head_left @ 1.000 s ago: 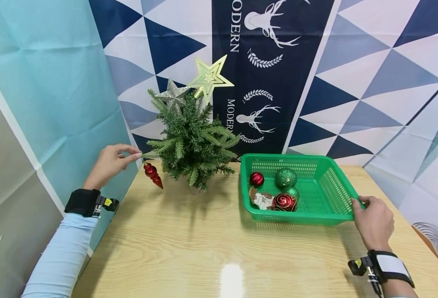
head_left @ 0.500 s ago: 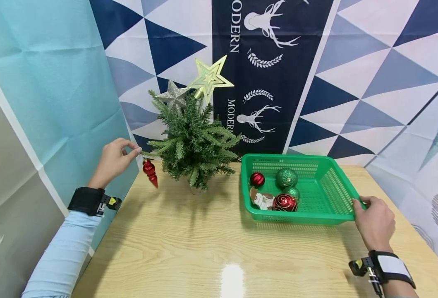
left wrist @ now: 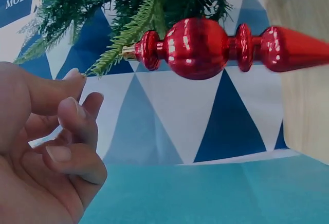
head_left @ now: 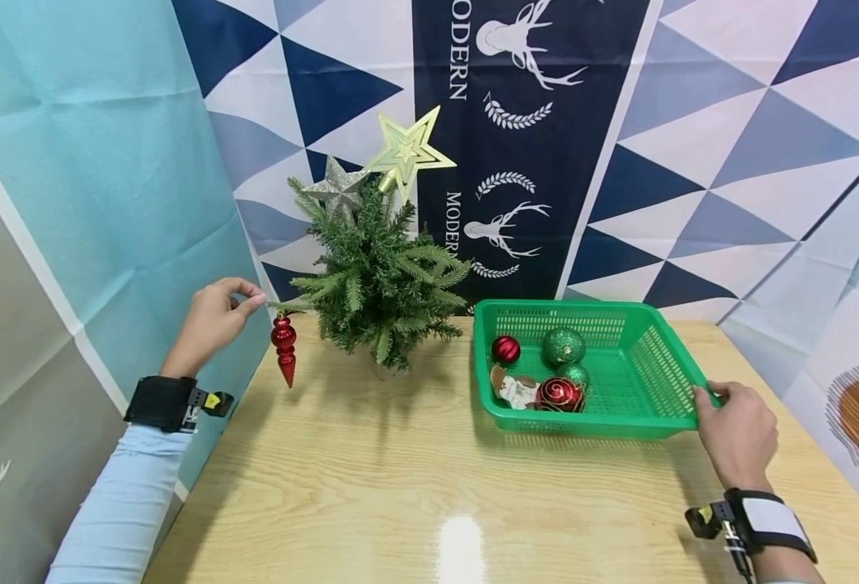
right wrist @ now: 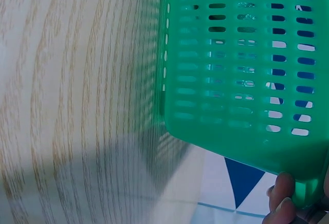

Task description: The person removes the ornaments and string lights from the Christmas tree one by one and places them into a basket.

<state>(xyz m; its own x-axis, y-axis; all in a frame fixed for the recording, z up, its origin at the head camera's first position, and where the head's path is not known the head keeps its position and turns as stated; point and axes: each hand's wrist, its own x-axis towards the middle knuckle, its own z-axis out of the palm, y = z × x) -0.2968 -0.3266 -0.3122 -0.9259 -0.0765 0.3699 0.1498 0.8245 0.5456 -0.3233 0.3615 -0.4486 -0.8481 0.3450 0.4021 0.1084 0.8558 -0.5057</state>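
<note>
In the head view my left hand (head_left: 213, 324) is at the left of a small artificial Christmas tree (head_left: 381, 284). Its thumb and forefinger pinch at the tip of a low tree branch (left wrist: 115, 54). Just beside those fingertips a shiny red finial-shaped ornament (head_left: 285, 350) hangs straight down, its gold cap (left wrist: 128, 53) right at the branch. My right hand (head_left: 737, 430) grips the near right corner of a green plastic basket (head_left: 663, 423), thumb over the rim; the right wrist view shows fingers at that corner.
The basket holds red baubles (head_left: 505, 349), green glitter baubles (head_left: 564, 346) and a white-and-brown figure ornament (head_left: 517, 392). A gold star (head_left: 409, 152) and a silver star (head_left: 337, 188) top the tree. Patterned cloth (head_left: 502, 243) stands behind the wooden table (head_left: 371, 503).
The red ornament has swung from a tilt to hanging straight, a little further left. My left hand has shifted slightly left. My right hand stays on the basket corner.
</note>
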